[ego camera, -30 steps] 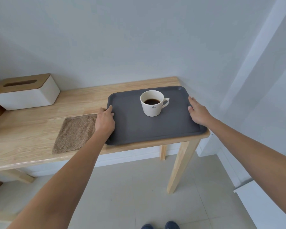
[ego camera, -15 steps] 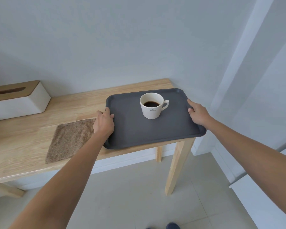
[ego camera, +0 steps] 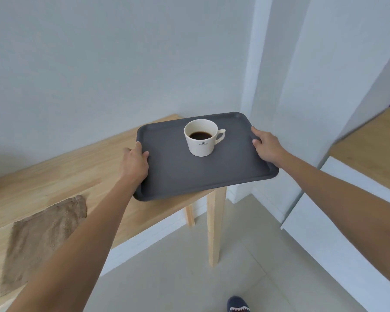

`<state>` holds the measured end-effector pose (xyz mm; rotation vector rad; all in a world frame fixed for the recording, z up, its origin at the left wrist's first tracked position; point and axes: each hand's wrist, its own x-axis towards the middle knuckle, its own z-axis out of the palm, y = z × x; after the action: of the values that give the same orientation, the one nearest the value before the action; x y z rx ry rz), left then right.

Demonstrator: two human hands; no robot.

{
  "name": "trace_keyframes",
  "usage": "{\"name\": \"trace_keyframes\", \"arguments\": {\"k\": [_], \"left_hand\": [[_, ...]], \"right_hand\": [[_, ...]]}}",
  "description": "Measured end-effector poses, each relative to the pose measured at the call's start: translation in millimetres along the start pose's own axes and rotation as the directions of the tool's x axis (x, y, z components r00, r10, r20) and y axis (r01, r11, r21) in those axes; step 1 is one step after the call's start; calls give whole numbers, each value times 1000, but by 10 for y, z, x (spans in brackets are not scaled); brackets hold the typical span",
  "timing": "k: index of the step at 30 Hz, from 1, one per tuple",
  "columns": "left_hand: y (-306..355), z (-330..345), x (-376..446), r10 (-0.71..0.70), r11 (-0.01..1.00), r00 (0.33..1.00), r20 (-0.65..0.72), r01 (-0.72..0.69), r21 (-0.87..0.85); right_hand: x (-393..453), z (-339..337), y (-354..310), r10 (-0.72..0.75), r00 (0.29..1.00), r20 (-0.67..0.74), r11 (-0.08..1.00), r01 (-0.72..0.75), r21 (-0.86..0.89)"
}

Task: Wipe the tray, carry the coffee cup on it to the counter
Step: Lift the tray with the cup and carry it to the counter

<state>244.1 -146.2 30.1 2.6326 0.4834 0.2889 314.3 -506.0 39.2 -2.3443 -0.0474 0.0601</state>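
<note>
A dark grey tray (ego camera: 212,174) is held in the air above the right end of the wooden table (ego camera: 61,167), its right part past the table's edge. My left hand (ego camera: 134,164) grips its left rim and my right hand (ego camera: 267,146) grips its right rim. A white coffee cup (ego camera: 202,140) with dark coffee stands upright on the tray's far middle, handle to the right. A brown cloth (ego camera: 41,239) lies flat on the table at the left, apart from the tray.
A wooden counter top (ego camera: 374,145) on white cabinets (ego camera: 338,224) stands at the right. A white wall corner (ego camera: 263,70) rises behind the tray. Pale floor tiles (ego camera: 189,278) lie below, with my slipper (ego camera: 238,305) at the bottom edge.
Both hands have lifted the tray with the cup off the table and swung it right. The view has turned right, so the tissue box has left the frame and the counter has come in.
</note>
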Motion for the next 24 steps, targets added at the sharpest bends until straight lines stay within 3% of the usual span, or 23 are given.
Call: {"name": "trace_keyframes", "arguments": {"k": [9, 14, 24], "left_hand": [[1065, 474, 144, 254, 967, 962, 98, -252, -38], [2007, 949, -50, 425, 904, 893, 150, -426, -29], [3664, 1794, -780, 573, 818, 788, 223, -565, -107]], "right_hand": [[-455, -808, 709, 157, 970, -185, 983, -171, -61], [-900, -1471, 1397, 227, 927, -298, 971, -239, -5], [-1589, -2661, 2625, 338, 850, -405, 933, -358, 26]]}}
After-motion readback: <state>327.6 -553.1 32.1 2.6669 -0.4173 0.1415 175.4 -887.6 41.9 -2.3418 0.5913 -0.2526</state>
